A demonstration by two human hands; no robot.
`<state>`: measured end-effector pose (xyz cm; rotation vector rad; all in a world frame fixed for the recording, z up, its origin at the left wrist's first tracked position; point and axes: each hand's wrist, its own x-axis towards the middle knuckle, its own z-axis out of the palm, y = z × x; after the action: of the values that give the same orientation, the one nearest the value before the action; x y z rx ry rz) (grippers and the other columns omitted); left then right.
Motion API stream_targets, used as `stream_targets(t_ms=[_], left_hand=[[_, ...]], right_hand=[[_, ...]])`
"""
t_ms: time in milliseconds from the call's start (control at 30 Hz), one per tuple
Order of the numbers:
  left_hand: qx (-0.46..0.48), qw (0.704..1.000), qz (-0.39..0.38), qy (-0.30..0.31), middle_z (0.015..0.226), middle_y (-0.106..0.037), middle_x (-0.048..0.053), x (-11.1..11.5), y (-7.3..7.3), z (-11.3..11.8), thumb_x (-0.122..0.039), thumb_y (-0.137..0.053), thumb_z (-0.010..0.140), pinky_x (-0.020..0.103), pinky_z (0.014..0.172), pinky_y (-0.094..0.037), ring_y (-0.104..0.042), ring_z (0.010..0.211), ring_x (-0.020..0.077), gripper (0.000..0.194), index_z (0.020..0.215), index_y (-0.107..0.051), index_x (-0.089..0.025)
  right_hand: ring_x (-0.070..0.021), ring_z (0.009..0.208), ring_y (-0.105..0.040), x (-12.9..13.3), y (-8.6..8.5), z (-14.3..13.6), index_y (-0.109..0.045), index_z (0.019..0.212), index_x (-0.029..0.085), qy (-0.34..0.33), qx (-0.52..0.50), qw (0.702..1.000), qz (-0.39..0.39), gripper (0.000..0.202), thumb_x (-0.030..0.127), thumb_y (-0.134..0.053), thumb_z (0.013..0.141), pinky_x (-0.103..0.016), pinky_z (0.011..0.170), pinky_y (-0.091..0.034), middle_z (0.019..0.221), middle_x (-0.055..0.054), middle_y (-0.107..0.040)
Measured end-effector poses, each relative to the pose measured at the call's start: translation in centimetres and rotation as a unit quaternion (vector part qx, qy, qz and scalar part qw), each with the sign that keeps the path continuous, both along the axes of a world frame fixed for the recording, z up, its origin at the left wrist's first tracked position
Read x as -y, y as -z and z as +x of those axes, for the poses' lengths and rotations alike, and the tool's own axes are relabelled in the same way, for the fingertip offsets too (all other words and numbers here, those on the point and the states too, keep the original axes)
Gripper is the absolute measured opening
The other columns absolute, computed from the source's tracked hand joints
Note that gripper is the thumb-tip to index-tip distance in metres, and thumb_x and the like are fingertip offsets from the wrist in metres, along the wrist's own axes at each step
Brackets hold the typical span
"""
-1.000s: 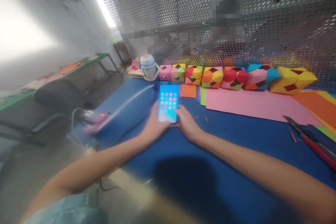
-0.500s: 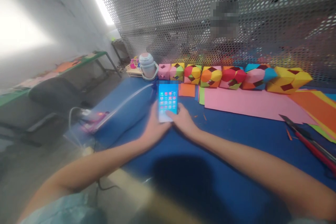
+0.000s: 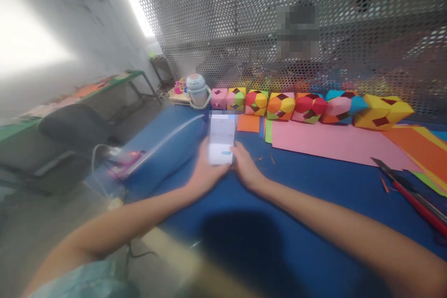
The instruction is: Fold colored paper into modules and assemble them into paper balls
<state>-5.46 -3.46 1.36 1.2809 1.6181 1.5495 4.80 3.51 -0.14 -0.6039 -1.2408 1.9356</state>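
Note:
Upright above the blue table (image 3: 195, 223), a smartphone (image 3: 222, 137) faces me with a mostly white screen and a small blue button low on the right. My left hand (image 3: 206, 167) is closed round its left and lower edge. From the other side my right hand (image 3: 245, 165) grips the lower right edge, its thumb at the screen's right border beside the blue button. Both sets of fingers are partly hidden behind the phone. Just past the phone lies a small orange paper square (image 3: 248, 123).
A row of colourful folded-paper shapes (image 3: 281, 106) lines the perforated metal screen (image 3: 223, 18). A white flask (image 3: 198, 91) stands at the row's left end. Pink paper sheets (image 3: 324, 142) and a red-handled cutter (image 3: 415, 200) lie at right. A grey chair (image 3: 75, 125) is at left.
The phone's screen has gone from a blue page of app icons to a mostly white page. My right thumb has shifted from over the screen to its right edge.

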Motion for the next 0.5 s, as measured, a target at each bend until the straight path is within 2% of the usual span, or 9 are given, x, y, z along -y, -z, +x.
stream_targets(t_ms=[167,300,500], left_hand=[[-0.010,0.999,-0.009,-0.034,0.128,-0.051,0.013,-0.1,-0.2,0.3,-0.017,-0.075,0.061,0.045,0.102,-0.041,-0.053,0.116,0.0274,0.078,0.129,-0.038,-0.018],[-0.014,1.000,0.001,-0.026,0.128,-0.052,0.013,-0.2,-0.4,0.4,-0.017,-0.077,0.058,0.043,0.101,-0.042,-0.054,0.116,0.0273,0.082,0.129,-0.036,-0.019],[-0.033,0.999,0.010,-0.019,0.133,-0.048,0.014,-0.3,-0.1,0.2,-0.015,-0.074,0.061,0.042,0.104,-0.038,-0.050,0.121,0.0273,0.080,0.132,-0.036,-0.018]], right_hand=[[-0.0212,0.091,-0.065,0.1,0.6,-0.7,-0.052,0.100,0.023,0.003,-0.009,0.999,-0.033,0.024,0.039,-0.049,0.082,-0.033,0.071,-0.054,0.099,-0.003,-0.067],[-0.0206,0.094,-0.064,0.0,0.2,-0.7,-0.053,0.096,0.022,0.018,-0.017,1.000,-0.015,0.022,0.037,-0.048,0.081,-0.033,0.075,-0.053,0.101,-0.003,-0.067],[-0.0210,0.094,-0.063,-0.2,-0.7,0.0,-0.056,0.093,0.019,0.027,0.053,0.998,0.036,0.021,0.025,-0.052,0.073,-0.035,0.081,-0.052,0.098,-0.004,-0.069]])
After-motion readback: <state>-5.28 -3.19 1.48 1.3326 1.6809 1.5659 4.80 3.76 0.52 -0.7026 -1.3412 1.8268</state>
